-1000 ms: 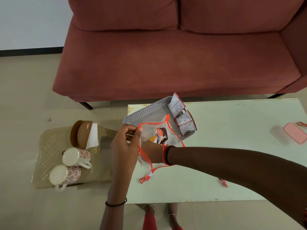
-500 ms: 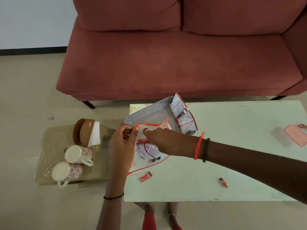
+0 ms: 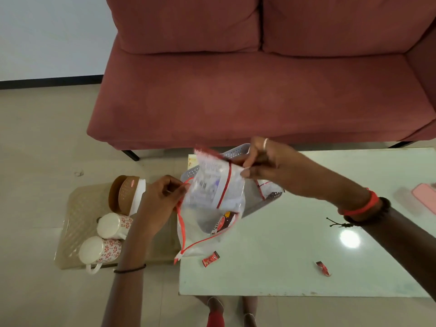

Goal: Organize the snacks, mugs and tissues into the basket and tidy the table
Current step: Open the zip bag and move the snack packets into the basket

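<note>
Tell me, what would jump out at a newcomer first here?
Both hands in the middle: the left hand pinches the red rim of a clear bag while the right hand holds a snack packet over its mouth. Behind, a red sofa fills the top; two floral mugs sit at left.

The sofa (image 3: 259, 90) stands behind the table (image 3: 306, 267); the basket (image 3: 237, 150) sits on its far left corner, two mugs (image 3: 111, 226) beyond its left edge.

- Snack packet (image 3: 207, 178): barcode and printed lines, too blurred to read.
- Tissue holder (image 3: 123, 197): red oval logo, lettering not legible.
</note>
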### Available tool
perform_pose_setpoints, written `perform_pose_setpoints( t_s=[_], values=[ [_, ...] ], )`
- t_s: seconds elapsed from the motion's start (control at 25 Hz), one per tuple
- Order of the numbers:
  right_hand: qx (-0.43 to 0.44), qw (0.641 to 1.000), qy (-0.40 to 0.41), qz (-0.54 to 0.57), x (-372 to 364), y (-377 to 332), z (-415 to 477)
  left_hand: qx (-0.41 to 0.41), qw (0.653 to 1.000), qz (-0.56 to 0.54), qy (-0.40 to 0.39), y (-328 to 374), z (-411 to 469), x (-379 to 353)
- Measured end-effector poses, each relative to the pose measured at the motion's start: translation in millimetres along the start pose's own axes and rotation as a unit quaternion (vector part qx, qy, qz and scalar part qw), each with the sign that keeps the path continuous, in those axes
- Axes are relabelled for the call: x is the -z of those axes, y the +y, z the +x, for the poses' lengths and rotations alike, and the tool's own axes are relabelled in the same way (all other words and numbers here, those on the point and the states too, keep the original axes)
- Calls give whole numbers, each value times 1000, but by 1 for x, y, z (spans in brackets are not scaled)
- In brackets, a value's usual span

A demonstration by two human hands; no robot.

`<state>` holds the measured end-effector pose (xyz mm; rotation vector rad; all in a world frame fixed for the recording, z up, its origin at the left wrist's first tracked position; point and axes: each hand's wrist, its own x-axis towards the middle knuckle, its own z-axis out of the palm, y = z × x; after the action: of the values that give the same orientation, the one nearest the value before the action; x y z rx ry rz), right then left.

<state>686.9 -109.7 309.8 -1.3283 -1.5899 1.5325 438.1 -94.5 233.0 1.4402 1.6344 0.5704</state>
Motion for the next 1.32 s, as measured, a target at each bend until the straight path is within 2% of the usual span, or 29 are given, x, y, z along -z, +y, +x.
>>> perform_pose_setpoints(
  t_s=[0.08, 0.2, 0.28, 0.4, 0.64, 0.8, 1.04, 1.2, 1.32],
  values=[
    [3, 985, 104, 138, 19, 10, 2, 5, 999, -31, 13, -4, 2, 2],
    [-1, 931, 237, 277, 42, 47, 12, 12, 998, -43, 32, -6, 2, 2],
    [-28, 912, 305, 271, 49, 84, 20, 4, 997, -39, 62, -5, 2, 5],
    [-104, 898, 374, 207, 39, 151, 34, -2, 993, -50, 104, -5, 2, 9],
    [-245, 891, 363, 121, 4, 258, 60, 7, 986, -78, 147, -5, 3, 13],
    [-306, 883, 357, 1, -4, 292, 75, 23, 986, -84, 144, -7, 7, 10],
    [-287, 882, 375, -15, -19, 303, 89, 28, 986, -120, 113, -6, 13, 2],
    [-276, 861, 427, -8, -25, 314, 96, 8, 991, -80, 106, -9, 18, -5],
    [-292, 861, 413, -57, -32, 315, 96, 15, 993, -74, 92, -14, 20, -9]
  ],
)
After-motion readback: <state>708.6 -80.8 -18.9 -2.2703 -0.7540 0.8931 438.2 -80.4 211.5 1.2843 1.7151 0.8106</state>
